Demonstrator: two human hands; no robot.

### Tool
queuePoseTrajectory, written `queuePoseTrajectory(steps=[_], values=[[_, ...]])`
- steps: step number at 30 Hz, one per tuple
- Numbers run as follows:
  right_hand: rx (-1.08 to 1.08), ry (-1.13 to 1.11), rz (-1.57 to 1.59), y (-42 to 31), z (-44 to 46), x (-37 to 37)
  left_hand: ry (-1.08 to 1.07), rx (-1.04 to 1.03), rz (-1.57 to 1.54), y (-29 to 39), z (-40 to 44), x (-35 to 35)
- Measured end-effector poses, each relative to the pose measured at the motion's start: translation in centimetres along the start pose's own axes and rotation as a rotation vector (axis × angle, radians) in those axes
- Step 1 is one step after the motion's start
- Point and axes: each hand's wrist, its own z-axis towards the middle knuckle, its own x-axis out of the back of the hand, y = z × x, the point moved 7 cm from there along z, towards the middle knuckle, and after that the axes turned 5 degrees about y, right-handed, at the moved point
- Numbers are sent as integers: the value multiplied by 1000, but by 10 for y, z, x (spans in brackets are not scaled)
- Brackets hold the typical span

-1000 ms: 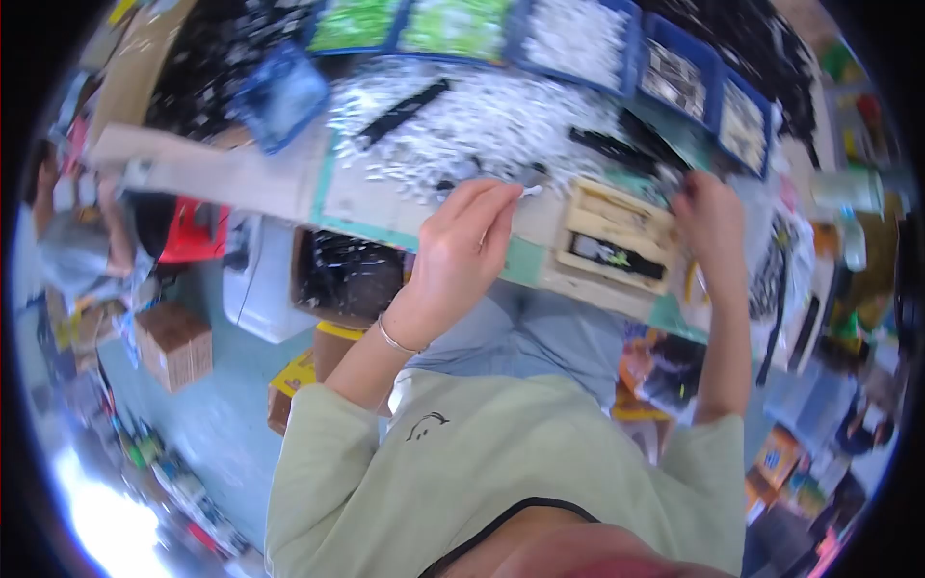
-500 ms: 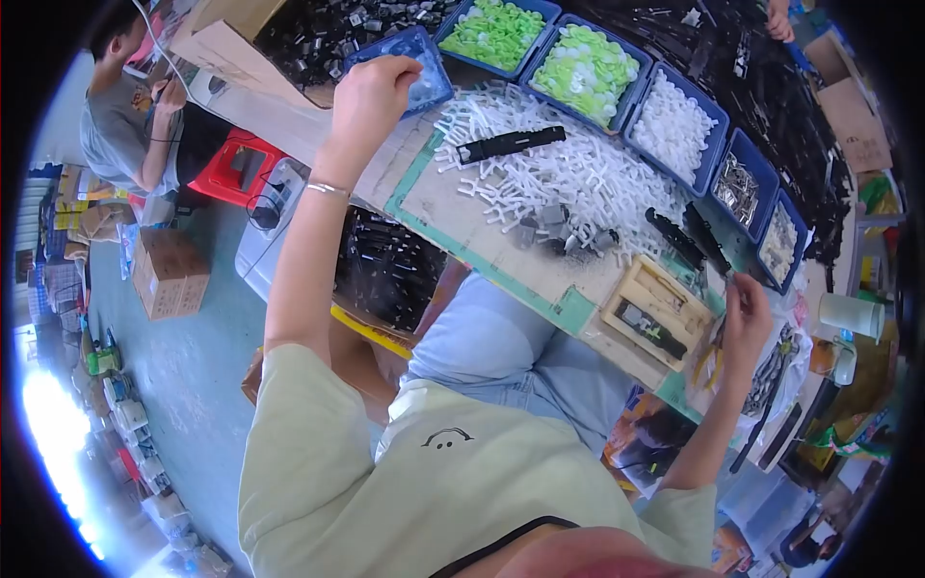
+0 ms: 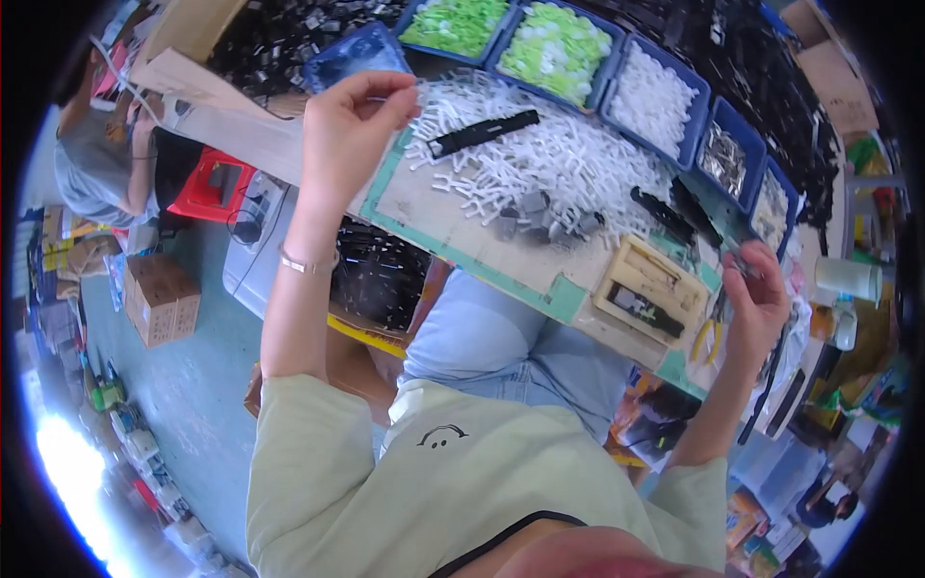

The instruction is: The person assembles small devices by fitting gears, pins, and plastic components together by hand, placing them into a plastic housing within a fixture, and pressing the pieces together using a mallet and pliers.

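Note:
My left hand (image 3: 352, 130) is over the near-left side of the pile of white plastic pieces (image 3: 549, 154), just below the blue tray (image 3: 358, 56). Its thumb and fingers are pinched; whatever is between them is too small to make out. At the right, my right hand (image 3: 756, 287) is closed in a pinch near the small metal-parts bin, with a tiny part at its fingertips that I cannot name. To its left lie two black plastic strips (image 3: 696, 212) and a cream fixture (image 3: 650, 289) with a black part set in it. Another black strip (image 3: 484, 133) rests on the white pile.
Blue bins hold green discs (image 3: 554, 53), white pieces (image 3: 655, 96) and metal parts (image 3: 723, 159). Grey blocks (image 3: 540, 217) lie at the pile's front edge. Yellow-handled pliers (image 3: 708, 337) sit beside the fixture. A person (image 3: 101, 164) is at the left, near a red stool (image 3: 212, 183).
My left hand has moved from over the blue tray towards the white pile. My right hand has turned and lifted slightly from beside the black strips. The view has shifted a little.

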Motion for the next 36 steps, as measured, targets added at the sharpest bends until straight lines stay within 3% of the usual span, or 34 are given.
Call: queuePoseTrajectory(steps=[1, 4, 9, 12, 18, 24, 26, 27, 28, 30, 31, 32, 36], values=[[3, -34, 18, -7, -2, -13, -46, 62, -229, 5, -11, -12], [-24, -116, 54, -27, -12, -53, -154, 95, -441, 23, -38, -44], [-31, -185, 213, -34, -25, -82, -300, 183, -544, 46, -76, -90], [-166, -180, 386, -22, -35, -86, -388, 204, -609, 51, -89, -110], [-84, -156, 274, -22, -40, -74, -478, 234, -542, 52, -97, -134], [-10, -129, 128, -26, -45, -68, -605, 454, -641, 41, -112, -157], [-40, -110, 174, -20, -46, -62, -447, 113, -500, 57, -117, -150], [-63, -123, 189, -16, -48, -60, -436, -168, -271, 66, -119, -148], [-89, -136, 203, -14, -51, -56, -447, -162, -272, 64, -120, -147], [-57, -150, 81, -16, -59, -47, -581, -417, -27, 72, -133, -156], [-20, -171, -38, -18, -64, -43, -679, -243, -68, 65, -138, -163], [82, -199, -208, -23, -68, -38, -693, -239, -73, 64, -142, -168], [107, -110, -402, -15, -87, -4, -697, -272, -83, 62, -163, -185]])
